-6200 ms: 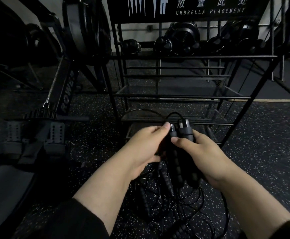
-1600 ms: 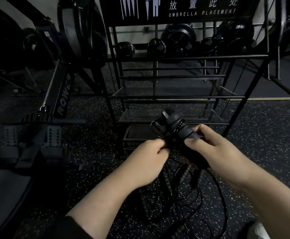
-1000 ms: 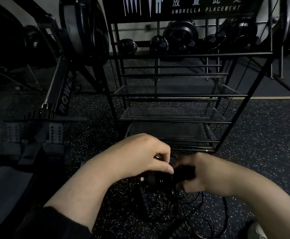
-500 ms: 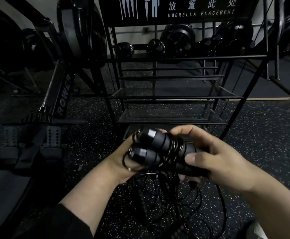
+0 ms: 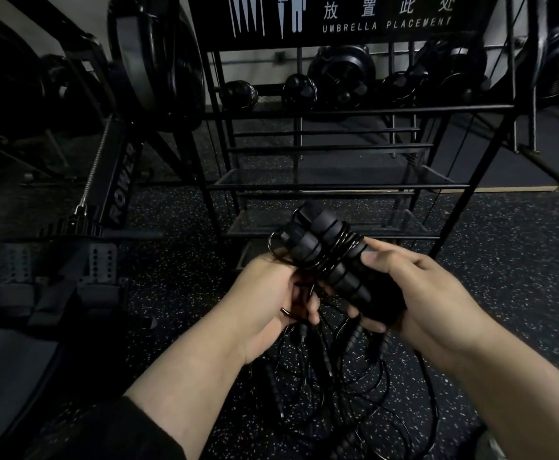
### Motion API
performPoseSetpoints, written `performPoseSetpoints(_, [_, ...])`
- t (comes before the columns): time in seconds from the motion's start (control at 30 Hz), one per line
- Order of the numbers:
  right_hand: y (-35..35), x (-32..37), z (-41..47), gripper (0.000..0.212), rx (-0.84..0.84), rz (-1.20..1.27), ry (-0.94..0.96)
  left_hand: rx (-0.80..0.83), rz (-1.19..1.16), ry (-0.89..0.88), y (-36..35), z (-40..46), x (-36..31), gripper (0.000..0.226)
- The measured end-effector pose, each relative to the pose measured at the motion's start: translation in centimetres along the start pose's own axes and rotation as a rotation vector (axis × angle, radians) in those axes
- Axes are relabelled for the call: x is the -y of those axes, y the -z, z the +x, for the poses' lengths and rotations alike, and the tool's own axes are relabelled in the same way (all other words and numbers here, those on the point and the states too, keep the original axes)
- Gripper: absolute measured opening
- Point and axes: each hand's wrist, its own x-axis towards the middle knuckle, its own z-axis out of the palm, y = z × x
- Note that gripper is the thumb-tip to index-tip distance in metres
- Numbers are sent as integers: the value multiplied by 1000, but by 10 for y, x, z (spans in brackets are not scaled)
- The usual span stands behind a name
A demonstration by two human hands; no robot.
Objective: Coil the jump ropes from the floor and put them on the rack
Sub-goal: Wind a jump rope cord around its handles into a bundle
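A: Which way do the jump rope handles (image 5: 326, 257) point?

B: Their long axis slants from low beside the right palm up and away to the left, capped ends highest, just above the left hand (image 5: 268, 293). The two lie side by side, with thin cord (image 5: 341, 250) wound several turns round their middle.

A: And the hands?

B: Close together. The right hand (image 5: 417, 293) wraps the lower ends, thumb lying along the top. The left hand, palm turned inward, has its fingers curled on a loop of the cord just beside the handles.

A: Where is all this?

B: Held in front of the black rack (image 5: 337, 184), above the loose ropes (image 5: 337, 386) tangled on the speckled floor (image 5: 520, 277) below both wrists.
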Motion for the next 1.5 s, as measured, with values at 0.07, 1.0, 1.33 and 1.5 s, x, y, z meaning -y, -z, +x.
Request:
performPoseSetpoints(0.07, [0,-1,1,28,-28,-4,-14,-46,29,14,0,2,3,29])
performPoseSetpoints(1.0, [0,7,4,26,-274,121,92,-188,-41,11,-15,4,6,33])
performPoseSetpoints(1.33, [1,8,3,26,-334,129,144,-288,318,-41,-5,5,0,47])
performPoseSetpoints(1.5, [1,6,5,23,-355,97,141,-180,981,-275,-1,5,10,29])
